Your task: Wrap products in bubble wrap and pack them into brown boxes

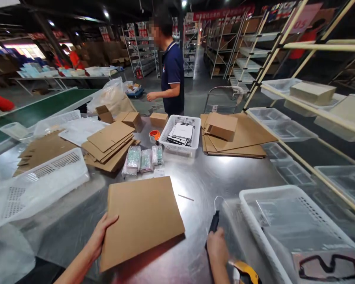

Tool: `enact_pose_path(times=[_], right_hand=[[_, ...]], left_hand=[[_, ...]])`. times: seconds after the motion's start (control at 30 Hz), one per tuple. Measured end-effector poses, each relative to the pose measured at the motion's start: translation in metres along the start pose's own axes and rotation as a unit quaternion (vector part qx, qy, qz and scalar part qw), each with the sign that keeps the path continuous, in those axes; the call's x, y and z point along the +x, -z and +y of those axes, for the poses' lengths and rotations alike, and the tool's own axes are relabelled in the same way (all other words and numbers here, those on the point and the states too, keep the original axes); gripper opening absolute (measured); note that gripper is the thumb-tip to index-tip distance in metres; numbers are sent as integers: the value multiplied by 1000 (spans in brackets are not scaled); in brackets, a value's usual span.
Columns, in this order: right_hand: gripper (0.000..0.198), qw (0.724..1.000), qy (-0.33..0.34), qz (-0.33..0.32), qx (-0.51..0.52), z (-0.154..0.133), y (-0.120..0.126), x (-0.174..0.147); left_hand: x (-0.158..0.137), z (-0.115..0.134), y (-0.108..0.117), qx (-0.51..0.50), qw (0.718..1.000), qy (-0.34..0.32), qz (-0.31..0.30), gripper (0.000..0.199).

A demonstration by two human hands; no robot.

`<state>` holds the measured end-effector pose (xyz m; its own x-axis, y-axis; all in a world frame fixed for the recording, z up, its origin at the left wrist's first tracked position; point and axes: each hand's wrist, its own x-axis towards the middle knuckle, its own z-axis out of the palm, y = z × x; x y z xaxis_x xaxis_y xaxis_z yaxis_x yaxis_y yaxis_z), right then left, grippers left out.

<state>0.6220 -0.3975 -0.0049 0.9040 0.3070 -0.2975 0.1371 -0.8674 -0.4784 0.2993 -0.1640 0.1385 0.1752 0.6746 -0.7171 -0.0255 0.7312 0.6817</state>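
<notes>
My left hand [102,232] grips the left edge of a flat brown cardboard piece [143,217], thumb on top and the other fingers hidden beneath. The cardboard is tilted over the metal table. In my right hand [218,248] is a slim black-handled tool [214,221], fingers wrapped around it; its exact kind is unclear. A thin, pale loop shows on the table just beyond its tip. Close to my right wrist lies a yellow object [246,271], partly cut off by the frame. A thin strip [186,197] rests on the table right of the cardboard.
Bubble-wrapped packs [134,157] lie beyond the cardboard, near an orange tape dispenser [154,136] and a white basket [182,148] of flat items. Cardboard stacks [239,148] flank them. White baskets [284,190] stand at both sides. A person [173,75] stands behind the table; racks rise at right.
</notes>
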Motion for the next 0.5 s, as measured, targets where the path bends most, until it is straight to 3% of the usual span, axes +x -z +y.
enact_pose_path(times=[0.1, 0.23, 0.4, 0.5], right_hand=[[51, 999, 9, 40, -3, 21, 19, 19], [64, 992, 46, 108, 35, 28, 39, 36], [66, 985, 50, 75, 144, 14, 37, 55], [66, 989, 56, 30, 135, -2, 27, 71]], left_hand=[[16, -14, -34, -13, 999, 49, -17, 53], [49, -35, -87, -22, 988, 110, -104, 45], [85, -54, -140, 27, 977, 73, -197, 61], [101, -65, -167, 82, 981, 18, -178, 60]])
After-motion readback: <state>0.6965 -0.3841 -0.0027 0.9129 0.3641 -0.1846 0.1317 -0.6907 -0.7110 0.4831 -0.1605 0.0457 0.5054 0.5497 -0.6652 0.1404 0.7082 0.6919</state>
